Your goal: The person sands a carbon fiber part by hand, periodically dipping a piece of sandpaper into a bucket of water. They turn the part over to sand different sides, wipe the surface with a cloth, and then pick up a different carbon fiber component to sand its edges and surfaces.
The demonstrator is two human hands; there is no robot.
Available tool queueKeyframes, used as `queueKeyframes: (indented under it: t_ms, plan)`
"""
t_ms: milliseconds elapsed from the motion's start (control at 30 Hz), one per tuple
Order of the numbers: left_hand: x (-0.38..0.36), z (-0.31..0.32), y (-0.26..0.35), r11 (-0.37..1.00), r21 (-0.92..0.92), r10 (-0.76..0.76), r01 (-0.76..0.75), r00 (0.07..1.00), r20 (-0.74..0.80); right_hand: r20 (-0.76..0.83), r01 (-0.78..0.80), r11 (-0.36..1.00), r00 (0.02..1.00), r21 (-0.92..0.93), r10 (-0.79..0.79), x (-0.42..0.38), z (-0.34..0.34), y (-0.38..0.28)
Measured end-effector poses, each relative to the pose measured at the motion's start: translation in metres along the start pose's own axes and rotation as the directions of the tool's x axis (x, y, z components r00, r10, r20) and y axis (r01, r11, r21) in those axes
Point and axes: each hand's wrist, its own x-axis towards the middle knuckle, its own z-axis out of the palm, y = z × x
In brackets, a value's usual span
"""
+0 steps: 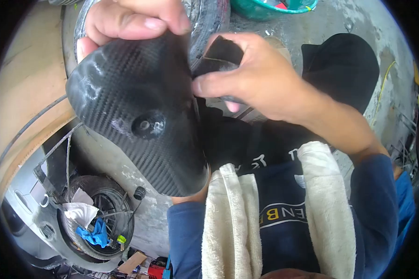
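A curved carbon-fibre cover (125,100) with a woven black surface, whitish scuffs and a round recessed hole fills the left centre of the head view. My left hand (132,23) grips its top edge, fingers and thumb bent over the rim; the left forearm is mostly hidden behind the cover. Beside the cover's right edge, my right hand (260,76) is closed around a folded piece of dark sandpaper (224,50). The thumb presses the sandpaper close against that edge.
Behind my hands lies a tyre (209,23), with a green basin (258,11) beyond it. A wooden panel (32,60) stands at left. Lower left is a wheel (125,228) with a blue glove (95,232) on it. A cream towel (230,218) hangs over my chest.
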Motion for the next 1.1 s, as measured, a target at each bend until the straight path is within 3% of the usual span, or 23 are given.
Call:
queueKeyframes:
  t_ms: [33, 67, 133, 167, 200, 233, 267, 333, 367, 400, 467, 500, 533, 600, 700, 733, 767, 800, 867, 900, 967, 1067, 1100]
  plan:
    - [0.001, -0.004, -0.002, 1.000, 0.009, 0.016, -0.016, 1.000, 0.017, -0.112, 0.180, 0.974, 0.974, -0.137, -0.195, -0.001, 0.004, 0.000]
    - [0.002, -0.009, -0.002, 1.000, 0.007, 0.029, -0.029, 0.999, 0.034, -0.181, 0.567, 0.777, 0.763, -0.272, -0.621, 0.009, 0.010, 0.024]
    - [0.011, -0.011, -0.003, 0.998, 0.009, 0.057, -0.058, 0.995, 0.087, -0.179, 0.407, 0.913, 0.897, -0.021, -0.404, -0.002, 0.016, 0.014]
    - [0.012, -0.010, -0.005, 0.997, 0.013, 0.077, -0.079, 0.990, 0.119, -0.173, 0.409, 0.912, 0.896, -0.033, -0.408, -0.001, 0.009, 0.007]
    - [0.012, -0.008, -0.006, 0.994, 0.031, 0.098, -0.103, 0.986, 0.134, -0.040, 0.154, 0.988, 0.987, 0.025, -0.153, 0.000, 0.000, -0.003]
    - [0.011, -0.010, -0.008, 0.993, 0.034, 0.107, -0.113, 0.985, 0.138, 0.100, -0.121, 0.992, 0.988, 0.047, 0.116, 0.000, -0.005, -0.008]
    - [0.010, -0.010, -0.008, 0.991, 0.040, 0.121, -0.128, 0.982, 0.147, 0.099, -0.122, 0.992, 0.988, 0.039, 0.118, -0.001, -0.004, -0.008]
    - [0.004, -0.031, -0.017, 0.992, 0.032, 0.120, -0.124, 0.987, 0.107, -0.089, 0.309, 0.939, 0.942, -0.148, -0.324, -0.001, 0.001, -0.007]
    - [-0.007, -0.075, -0.026, 1.000, -0.021, 0.028, -0.023, 0.973, 0.228, -0.152, 0.584, 0.763, 0.758, -0.277, -0.635, 0.008, 0.005, 0.017]
    - [-0.009, -0.072, -0.034, 0.994, -0.102, 0.048, -0.024, 0.972, 0.232, -0.141, 0.679, 0.639, 0.637, -0.362, -0.758, 0.008, 0.005, 0.016]
    - [-0.011, -0.062, -0.050, 0.965, -0.261, 0.088, -0.023, 0.967, 0.240, -0.109, 0.724, 0.556, 0.567, -0.409, -0.817, 0.011, 0.005, 0.019]
    - [-0.015, -0.056, -0.050, 0.955, -0.296, 0.056, 0.002, 0.981, 0.188, -0.099, 0.725, 0.551, 0.566, -0.412, -0.818, 0.008, 0.003, 0.011]
    - [-0.015, -0.035, -0.048, 0.950, -0.304, 0.106, -0.071, 0.989, 0.101, -0.075, 0.551, 0.784, 0.803, -0.286, -0.592, 0.002, 0.000, -0.003]
    - [-0.014, 0.009, -0.043, 0.933, -0.287, 0.202, -0.216, 0.976, -0.075, 0.039, 0.094, 0.985, 0.995, -0.147, -0.089, -0.002, -0.009, -0.016]
    - [-0.014, 0.030, -0.037, 0.884, -0.467, -0.011, -0.032, 0.996, -0.089, 0.050, 0.102, 0.989, 0.994, -0.110, -0.097, 0.005, -0.013, -0.014]
    - [-0.012, 0.039, -0.035, 0.860, -0.511, -0.065, 0.008, 0.993, -0.095, 0.032, 0.553, 0.739, 0.808, -0.385, -0.588, 0.013, -0.015, -0.002]
    - [-0.012, 0.061, -0.039, 0.886, -0.456, -0.042, -0.086, 0.964, -0.263, 0.160, 0.766, 0.239, 0.405, -0.596, -0.900, 0.018, -0.016, 0.007]
    - [-0.017, 0.055, -0.047, 0.892, -0.443, -0.046, -0.090, 0.956, -0.288, 0.153, 0.776, 0.183, 0.338, -0.604, -0.929, 0.014, -0.011, 0.011]
    - [-0.026, 0.026, -0.064, 0.899, -0.427, -0.045, -0.098, 0.949, -0.313, 0.118, 0.749, 0.373, 0.511, -0.547, -0.852, 0.015, -0.015, 0.004]
    - [-0.028, 0.009, -0.067, 0.936, -0.328, 0.039, -0.124, 0.967, -0.253, 0.124, 0.752, 0.372, 0.511, -0.545, -0.851, 0.013, -0.015, 0.001]
    - [-0.019, 0.054, -0.045, 0.943, -0.298, 0.030, -0.150, 0.928, -0.371, 0.035, 0.536, 0.771, 0.828, -0.344, -0.560, 0.009, -0.013, -0.002]
    - [-0.023, 0.049, -0.058, 0.892, -0.401, 0.061, -0.208, 0.936, -0.348, 0.019, 0.612, 0.729, 0.770, -0.306, -0.638, 0.014, -0.014, 0.001]
    - [-0.023, 0.051, -0.060, 0.870, -0.438, 0.071, -0.227, 0.937, -0.343, 0.061, 0.709, 0.544, 0.632, -0.450, -0.773, 0.015, -0.016, 0.002]
